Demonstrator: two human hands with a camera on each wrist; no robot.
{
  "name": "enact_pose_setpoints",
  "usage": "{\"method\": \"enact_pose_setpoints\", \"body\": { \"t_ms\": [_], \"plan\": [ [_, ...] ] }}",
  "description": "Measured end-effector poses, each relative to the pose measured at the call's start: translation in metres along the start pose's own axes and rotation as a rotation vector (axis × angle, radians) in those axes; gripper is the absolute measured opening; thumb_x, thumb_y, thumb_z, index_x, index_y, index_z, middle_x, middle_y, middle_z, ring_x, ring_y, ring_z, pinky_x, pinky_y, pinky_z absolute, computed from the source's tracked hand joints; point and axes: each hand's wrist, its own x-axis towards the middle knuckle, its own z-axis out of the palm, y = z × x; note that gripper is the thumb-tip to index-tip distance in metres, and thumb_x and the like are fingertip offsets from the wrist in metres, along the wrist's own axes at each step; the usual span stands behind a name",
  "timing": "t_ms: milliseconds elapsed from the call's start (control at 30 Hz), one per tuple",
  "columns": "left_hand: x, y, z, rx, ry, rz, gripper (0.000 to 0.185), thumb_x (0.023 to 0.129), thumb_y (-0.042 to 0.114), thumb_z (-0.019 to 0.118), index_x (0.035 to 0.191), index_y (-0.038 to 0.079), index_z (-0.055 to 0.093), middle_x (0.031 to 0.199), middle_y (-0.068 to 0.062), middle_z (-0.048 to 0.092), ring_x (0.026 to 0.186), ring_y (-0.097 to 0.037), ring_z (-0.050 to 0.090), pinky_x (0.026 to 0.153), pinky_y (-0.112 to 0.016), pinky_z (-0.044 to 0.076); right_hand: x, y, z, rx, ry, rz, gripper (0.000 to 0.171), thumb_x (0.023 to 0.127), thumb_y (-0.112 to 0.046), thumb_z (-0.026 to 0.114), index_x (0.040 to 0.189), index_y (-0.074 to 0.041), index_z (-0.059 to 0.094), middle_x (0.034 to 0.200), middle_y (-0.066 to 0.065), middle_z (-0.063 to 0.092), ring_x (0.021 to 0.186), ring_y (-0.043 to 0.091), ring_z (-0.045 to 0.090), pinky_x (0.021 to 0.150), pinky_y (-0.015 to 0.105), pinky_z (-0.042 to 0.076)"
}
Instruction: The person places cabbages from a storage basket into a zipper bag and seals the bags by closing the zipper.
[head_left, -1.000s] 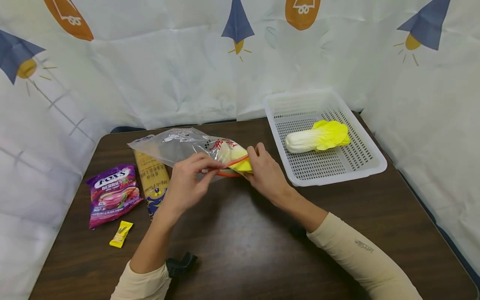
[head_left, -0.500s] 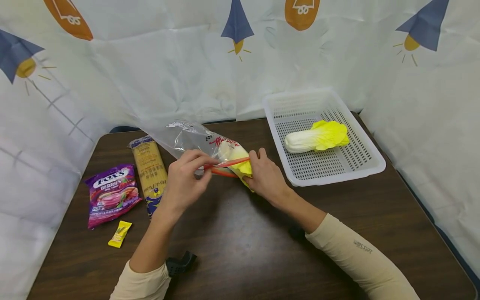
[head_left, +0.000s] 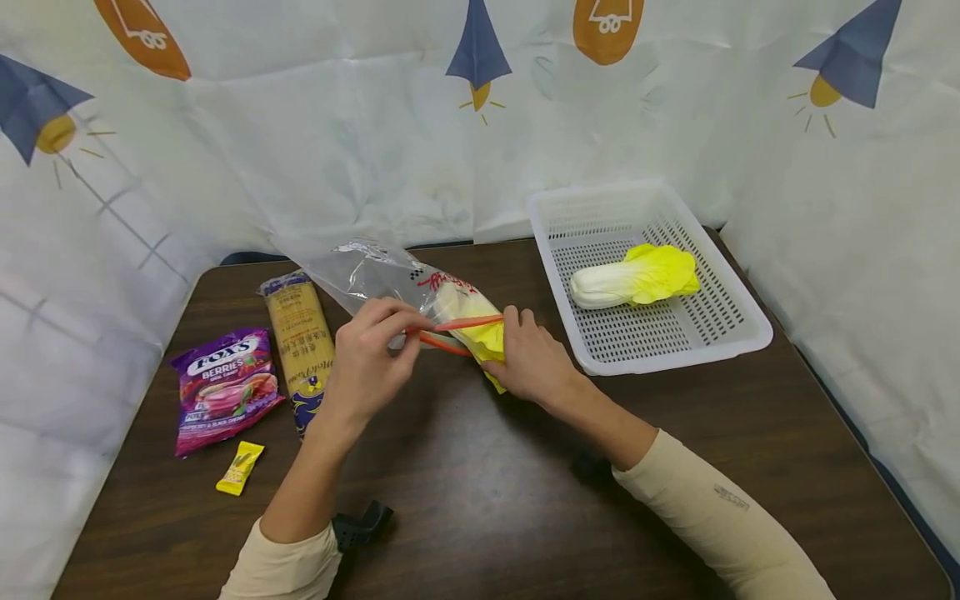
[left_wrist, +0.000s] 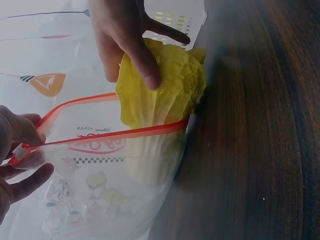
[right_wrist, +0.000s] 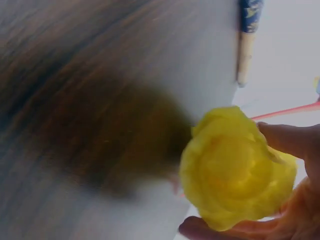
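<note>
A clear zip bag (head_left: 382, 279) with an orange-red zip strip (head_left: 450, 333) lies open over the dark table (head_left: 487, 492). My left hand (head_left: 367, 367) pinches the zip strip's left end (left_wrist: 20, 150). A toy napa cabbage (head_left: 480, 333) sits half inside the bag's mouth, its yellow leafy end (left_wrist: 160, 85) sticking out. My right hand (head_left: 532, 358) grips that yellow end (right_wrist: 235, 170), fingers curled around it. A second toy cabbage (head_left: 637, 275) lies in the white basket (head_left: 750, 333) at the right.
Left of the bag lie a pack of spaghetti (head_left: 300, 342), a purple Fox's Berries candy bag (head_left: 225, 387) and a small yellow candy (head_left: 242, 467). A dark clip-like object (head_left: 360, 525) lies by my left forearm. Printed cloth walls surround the table.
The bag has swung more upright and leftward, uncovering the spaghetti pack. The zip mouth is now spread open around the cabbage, which my right hand has pushed a little deeper.
</note>
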Motion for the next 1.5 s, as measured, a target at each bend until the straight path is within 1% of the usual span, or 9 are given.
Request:
{"method": "enact_pose_setpoints", "body": {
  "t_ms": [167,300,467,833,967,1067,1233,1367,1500],
  "plan": [
    [0.000,0.000,0.000,-0.010,0.007,-0.034,0.017,0.087,-0.006,0.073,0.094,0.007,0.080,0.097,-0.006,0.072,0.094,-0.022,0.064,0.080,-0.032,0.052,-0.007,-0.001,-0.009,-0.012,-0.037,-0.008,0.075,0.088,-0.046,0.080,0.136,-0.005,0.038,0.115,0.014,0.052,0.092,0.028,0.058,0.077,0.041,0.057],
    [0.000,-0.001,0.000,-0.011,0.008,-0.059,0.016,0.088,-0.005,0.073,0.095,0.008,0.080,0.098,-0.005,0.072,0.094,-0.022,0.063,0.080,-0.027,0.052,-0.012,-0.002,-0.016,-0.021,-0.046,-0.034,0.072,0.089,-0.042,0.080,0.136,-0.005,0.039,0.118,0.015,0.052,0.096,0.028,0.057,0.083,0.041,0.056],
    [-0.001,-0.003,0.001,-0.015,0.010,-0.075,0.017,0.088,-0.005,0.073,0.097,0.007,0.080,0.100,-0.006,0.073,0.094,-0.022,0.063,0.079,-0.021,0.050,-0.017,0.000,-0.021,-0.036,-0.045,-0.072,0.068,0.090,-0.040,0.079,0.135,-0.004,0.042,0.115,0.014,0.053,0.094,0.028,0.057,0.083,0.040,0.055],
    [-0.001,-0.003,0.003,-0.005,0.042,-0.079,0.015,0.088,-0.005,0.075,0.097,0.007,0.080,0.101,-0.006,0.073,0.095,-0.021,0.065,0.077,-0.018,0.050,-0.025,0.008,-0.036,-0.033,-0.102,-0.219,0.057,0.093,-0.029,0.076,0.134,0.000,0.049,0.111,0.014,0.059,0.091,0.026,0.059,0.084,0.041,0.055],
    [-0.001,-0.005,0.004,-0.011,0.045,-0.070,0.016,0.089,-0.005,0.074,0.096,0.007,0.081,0.101,-0.006,0.073,0.095,-0.022,0.065,0.078,-0.016,0.048,-0.026,0.011,-0.041,-0.014,-0.132,-0.237,0.056,0.094,-0.029,0.076,0.135,0.000,0.051,0.116,0.014,0.060,0.097,0.026,0.059,0.091,0.041,0.056],
    [-0.001,-0.006,0.004,-0.015,0.046,-0.068,0.016,0.089,-0.005,0.074,0.097,0.007,0.081,0.101,-0.006,0.073,0.094,-0.021,0.065,0.077,-0.016,0.048,-0.026,0.014,-0.050,0.026,-0.156,-0.246,0.054,0.094,-0.028,0.076,0.135,-0.001,0.054,0.120,0.015,0.061,0.099,0.026,0.059,0.093,0.041,0.055],
    [-0.001,-0.008,0.004,-0.016,0.044,-0.065,0.016,0.089,-0.006,0.074,0.097,0.007,0.081,0.100,-0.006,0.073,0.094,-0.022,0.065,0.080,-0.016,0.048,-0.025,0.022,-0.068,0.093,-0.162,-0.300,0.041,0.093,-0.025,0.077,0.125,-0.003,0.063,0.117,0.013,0.064,0.094,0.026,0.059,0.086,0.040,0.054],
    [-0.001,-0.008,0.005,-0.015,0.041,-0.057,0.017,0.088,-0.007,0.075,0.097,0.006,0.081,0.101,-0.007,0.073,0.095,-0.023,0.065,0.082,-0.014,0.046,-0.027,0.029,-0.085,0.099,-0.137,-0.322,0.032,0.093,-0.023,0.077,0.118,-0.005,0.066,0.113,0.010,0.067,0.101,0.029,0.062,0.090,0.043,0.054],
    [-0.002,-0.009,0.004,-0.012,0.035,-0.062,0.017,0.089,-0.006,0.075,0.098,0.006,0.081,0.101,-0.007,0.073,0.096,-0.022,0.065,0.083,-0.010,0.044,-0.025,0.032,-0.104,0.089,-0.123,-0.292,0.032,0.094,-0.023,0.076,0.119,-0.006,0.067,0.117,0.010,0.069,0.109,0.030,0.063,0.095,0.045,0.054]
  ]
}}
